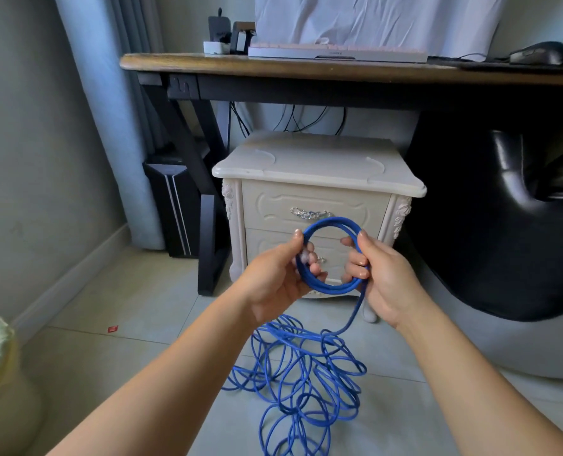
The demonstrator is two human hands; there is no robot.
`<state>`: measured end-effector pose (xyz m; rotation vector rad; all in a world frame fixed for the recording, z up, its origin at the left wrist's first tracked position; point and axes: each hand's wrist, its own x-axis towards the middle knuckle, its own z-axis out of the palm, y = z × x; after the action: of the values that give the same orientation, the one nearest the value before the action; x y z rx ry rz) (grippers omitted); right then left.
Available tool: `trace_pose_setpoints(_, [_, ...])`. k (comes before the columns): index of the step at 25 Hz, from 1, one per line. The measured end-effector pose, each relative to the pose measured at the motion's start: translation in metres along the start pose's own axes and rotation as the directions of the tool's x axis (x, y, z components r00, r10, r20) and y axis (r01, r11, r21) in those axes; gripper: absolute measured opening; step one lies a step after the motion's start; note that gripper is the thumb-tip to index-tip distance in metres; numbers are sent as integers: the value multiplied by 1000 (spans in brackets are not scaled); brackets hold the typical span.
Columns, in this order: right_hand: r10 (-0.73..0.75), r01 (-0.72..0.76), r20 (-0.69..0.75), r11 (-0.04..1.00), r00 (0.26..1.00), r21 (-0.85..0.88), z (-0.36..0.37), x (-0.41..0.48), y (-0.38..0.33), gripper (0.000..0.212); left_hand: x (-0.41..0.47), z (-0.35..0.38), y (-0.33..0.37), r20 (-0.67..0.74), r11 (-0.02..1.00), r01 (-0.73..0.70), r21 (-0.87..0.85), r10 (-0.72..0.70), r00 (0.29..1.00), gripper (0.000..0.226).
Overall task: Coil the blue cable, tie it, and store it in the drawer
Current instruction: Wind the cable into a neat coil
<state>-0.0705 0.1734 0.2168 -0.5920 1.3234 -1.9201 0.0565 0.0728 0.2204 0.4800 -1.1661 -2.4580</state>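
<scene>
The left hand (273, 278) and right hand (383, 281) each grip one side of a small coil of the blue cable (332, 288), held before the cream nightstand (316, 162) with its top drawer (273, 207) closed, the remaining cable tangled on the tiled floor (142, 307).

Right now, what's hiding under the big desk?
A cream nightstand stands partly under the desk, with a black computer case beside it and dark cords hanging behind. The nightstand covers where the cords end.
</scene>
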Motion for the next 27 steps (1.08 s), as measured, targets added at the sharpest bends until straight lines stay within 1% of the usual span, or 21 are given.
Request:
trace_pose_setpoints(2, [-50,41,-27,963,998,-266,-5,6,6,29,0,-6,-1,26,997,59,59,-61,998,27])
trace_pose_setpoints(3, [-71,59,-16,914,997,-402,-6,9,8,28,1,-8,0,17,993,86,81,-88,996,25])
trace_pose_setpoints(5, [-97,109,53,775,994,-623,-4,13,10,26,3,-11,2,-7,979,118,168,-119,993,27])
trace_pose_setpoints(6, [-97,138,99,688,990,-713,-3,14,11,25,5,-13,1,-15,961,116,251,-116,993,31])
trace_pose_setpoints(8, [-68,189,180,511,981,-838,-1,14,14,21,8,-16,-4,-28,882,74,465,-69,997,35])
trace_pose_setpoints(9, [-48,204,206,477,977,-855,2,13,17,19,10,-17,-7,-29,843,44,536,-34,999,35])
trace_pose_setpoints(10, [-38,212,223,503,974,-838,4,13,19,17,12,-19,-9,-30,826,17,563,0,1000,34])
trace_pose_setpoints(11, [-41,204,223,590,974,-781,6,12,20,17,13,-19,-10,-33,832,-4,554,27,999,34])
trace_pose_setpoints(13, [-28,122,172,814,985,-568,6,12,17,17,16,-21,-10,-38,868,-39,494,67,997,35])
trace_pose_setpoints(14, [12,61,151,882,988,-467,6,11,13,18,18,-22,-10,-47,885,-50,462,80,996,35])
trace_pose_setpoints(15, [71,-4,143,905,987,-426,3,10,10,17,19,-23,-11,-62,902,-56,428,91,994,36])
trace_pose_setpoints(16, [149,-69,145,891,978,-448,0,9,7,16,20,-24,-11,-83,920,-63,387,103,991,38])
trace_pose_setpoints(17, [237,-130,147,848,960,-514,-5,8,6,17,21,-26,-10,-111,939,-71,336,115,987,39])
trace_pose_setpoints(19, [413,-235,141,731,900,-640,-16,6,7,21,23,-29,-6,-185,972,-103,213,143,972,39])
trace_pose_setpoints(20, [467,-268,140,701,873,-661,-21,4,8,22,24,-32,-4,-222,982,-121,147,152,963,38])
trace_pose_setpoints(21, [482,-277,150,701,863,-657,-23,4,10,22,26,-33,-3,-253,987,-137,80,153,955,38])
trace_pose_setpoints(22, [455,-260,164,729,875,-633,-24,4,11,22,26,-35,-1,-274,989,-150,14,148,950,38])
trace_pose_setpoints(24, [303,-163,147,791,941,-589,-21,6,13,24,27,-37,1,-286,983,-162,-83,132,949,39])
trace_pose_setpoints(25, [204,-93,117,791,972,-605,-18,6,13,26,26,-37,2,-279,982,-160,-105,126,952,40])
trace_pose_setpoints(26, [105,-23,88,760,991,-650,-14,5,13,28,25,-36,2,-266,982,-156,-109,122,956,40])
trace_pose_setpoints(27, [9,44,71,705,997,-708,-11,6,14,30,23,-35,2,-249,984,-149,-97,121,961,40])
